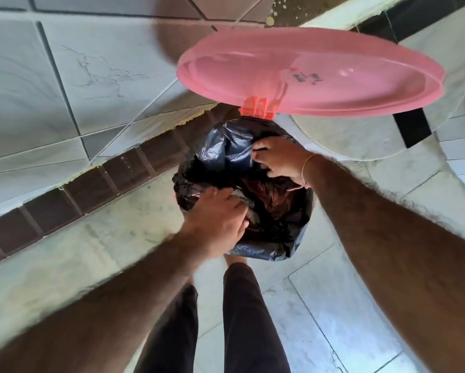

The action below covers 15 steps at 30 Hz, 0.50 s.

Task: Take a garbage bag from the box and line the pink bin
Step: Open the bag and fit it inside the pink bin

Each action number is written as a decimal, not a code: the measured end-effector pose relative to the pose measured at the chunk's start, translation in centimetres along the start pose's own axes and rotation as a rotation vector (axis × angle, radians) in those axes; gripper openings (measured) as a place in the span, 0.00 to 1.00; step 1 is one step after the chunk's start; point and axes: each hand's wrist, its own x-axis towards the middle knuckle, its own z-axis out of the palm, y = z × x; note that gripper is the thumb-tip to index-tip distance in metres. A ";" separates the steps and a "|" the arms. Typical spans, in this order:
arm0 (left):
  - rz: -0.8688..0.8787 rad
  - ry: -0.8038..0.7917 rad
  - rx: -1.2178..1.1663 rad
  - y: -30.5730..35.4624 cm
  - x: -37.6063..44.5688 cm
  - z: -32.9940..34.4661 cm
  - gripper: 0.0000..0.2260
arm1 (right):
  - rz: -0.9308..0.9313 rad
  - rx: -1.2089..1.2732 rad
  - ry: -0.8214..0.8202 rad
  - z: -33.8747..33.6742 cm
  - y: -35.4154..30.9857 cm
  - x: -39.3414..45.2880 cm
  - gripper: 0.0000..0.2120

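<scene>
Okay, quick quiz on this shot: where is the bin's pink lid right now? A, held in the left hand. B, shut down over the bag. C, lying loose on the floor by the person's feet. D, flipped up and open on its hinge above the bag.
D: the pink lid stands raised on its hinge at the far side of the bin, above the black garbage bag, while both hands, left hand and right hand, are on the bag plastic.

The bag (242, 184) lies over the bin's mouth, lid (309, 74) raised behind, hands on opposite edges.
</scene>
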 end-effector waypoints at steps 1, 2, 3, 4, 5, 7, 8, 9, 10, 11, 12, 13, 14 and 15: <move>-0.036 -0.169 0.073 0.3 -0.2 0.6 0.14 | -0.030 -0.078 0.073 -0.2 -0.3 0.4 0.14; -0.093 -0.319 0.102 0.2 -0.5 0.9 0.13 | -0.044 -0.171 0.150 -0.2 -0.4 0.8 0.15; -0.130 -0.413 0.108 -0.1 -0.6 1.1 0.11 | -0.041 -0.226 0.182 0.0 -0.4 0.9 0.18; -0.133 -0.437 0.112 -0.5 -0.8 1.2 0.10 | -0.040 -0.242 0.161 0.4 -0.3 0.9 0.20; -0.109 -0.409 0.122 -0.8 -0.9 1.4 0.09 | -0.040 -0.233 0.128 0.8 -0.1 0.9 0.22; -0.058 -0.234 0.080 -1.6 -0.8 1.4 0.09 | -0.039 -0.185 0.122 1.1 0.5 0.8 0.20; -0.030 -0.118 0.052 -2.0 -0.7 1.2 0.08 | -0.034 -0.136 0.148 1.1 0.8 0.6 0.17; -0.008 -0.006 0.046 -2.3 -0.4 1.0 0.08 | -0.040 -0.098 0.186 1.0 0.9 -0.1 0.15; -0.001 0.108 0.064 -2.7 -0.1 0.7 0.07 | -0.066 -0.111 0.233 1.2 1.1 -1.0 0.14; -0.022 0.199 0.101 -3.2 0.2 0.3 0.08 | -0.127 -0.205 0.285 1.6 1.4 -2.0 0.14; -0.066 0.266 0.132 -3.8 0.4 -0.1 0.11 | -0.215 -0.352 0.349 2.3 1.9 -3.2 0.15; -0.125 0.303 0.143 -4.5 0.6 -0.4 0.16 | -0.292 -0.514 0.416 3.0 2.7 -4.2 0.17; -0.194 0.312 0.129 -5.4 0.6 -0.5 0.21 | -0.330 -0.633 0.494 3.3 3.7 -4.9 0.20; -0.267 0.307 0.085 -6.1 0.6 -0.3 0.25 | -0.313 -0.635 0.585 3.2 4.7 -5.4 0.22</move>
